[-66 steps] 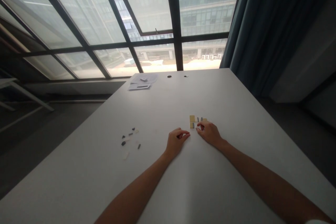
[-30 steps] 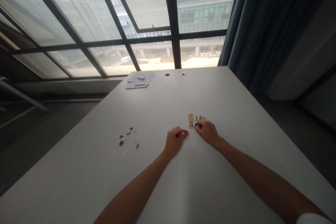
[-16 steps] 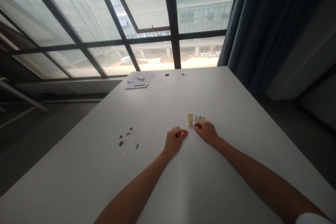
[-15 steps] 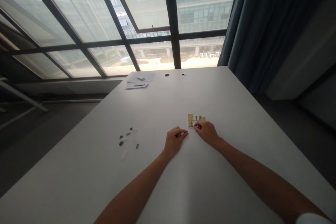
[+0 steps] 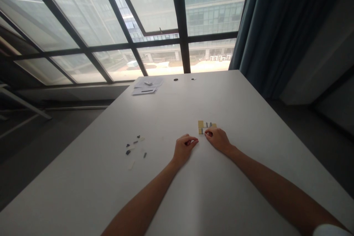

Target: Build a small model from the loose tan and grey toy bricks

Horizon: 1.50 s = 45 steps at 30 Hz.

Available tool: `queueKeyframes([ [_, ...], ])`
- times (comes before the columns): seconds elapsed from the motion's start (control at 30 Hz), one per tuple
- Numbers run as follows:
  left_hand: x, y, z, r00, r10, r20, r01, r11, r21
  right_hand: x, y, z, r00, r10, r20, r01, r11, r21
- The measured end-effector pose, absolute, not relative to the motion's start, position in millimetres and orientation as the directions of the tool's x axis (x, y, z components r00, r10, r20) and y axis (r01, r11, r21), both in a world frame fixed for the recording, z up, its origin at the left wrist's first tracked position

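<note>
A small flat build of yellow, grey and white bricks (image 5: 201, 123) lies on the white table. My right hand (image 5: 218, 139) rests at its near right edge and covers part of it. Thumb and forefinger of that hand are pinched; whatever is between them is too small to make out. Just left of the build, my left hand (image 5: 184, 147) lies on its side on the table, thumb and forefinger pressed together at the tips. Any piece in that pinch is hidden or too tiny to name.
Loose dark grey pieces (image 5: 128, 152) and pale pieces (image 5: 131, 164) are scattered on the table (image 5: 171, 110) to the left. Papers (image 5: 143, 90) lie at the far left corner, near two round holes. Windows stand behind the table, a dark blue curtain (image 5: 265, 44) at right.
</note>
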<state>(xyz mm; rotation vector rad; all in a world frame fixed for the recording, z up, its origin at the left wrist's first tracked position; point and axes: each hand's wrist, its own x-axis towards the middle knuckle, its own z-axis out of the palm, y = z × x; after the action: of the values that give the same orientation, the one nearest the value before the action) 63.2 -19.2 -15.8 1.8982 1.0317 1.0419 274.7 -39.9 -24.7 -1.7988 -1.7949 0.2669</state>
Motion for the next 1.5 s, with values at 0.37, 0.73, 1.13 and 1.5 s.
queueKeyframes([
  [0.37,63.9,-19.0,-16.4,0.346,0.882,0.319,0.286,-0.423,0.860,276.2,-40.1,-24.4,0.135,0.925,0.356,0.783,0.120,-0.611],
  [0.73,65.2,-16.1,-16.2,0.362,0.861,0.357,0.310,-0.473,0.825,296.3,-51.6,20.8,0.284,0.815,0.505,0.593,0.264,-0.761],
  [1.13,67.9,-46.7,-6.8,0.614,0.763,0.203,0.620,-0.626,0.474,261.3,-98.7,-14.5,-0.015,0.948,0.318,0.775,0.211,-0.596],
  [1.5,67.1,-41.9,-8.0,0.617,0.761,0.202,0.580,-0.613,0.537,263.7,-98.8,-15.2,-0.102,0.953,0.285,0.769,0.257,-0.585],
])
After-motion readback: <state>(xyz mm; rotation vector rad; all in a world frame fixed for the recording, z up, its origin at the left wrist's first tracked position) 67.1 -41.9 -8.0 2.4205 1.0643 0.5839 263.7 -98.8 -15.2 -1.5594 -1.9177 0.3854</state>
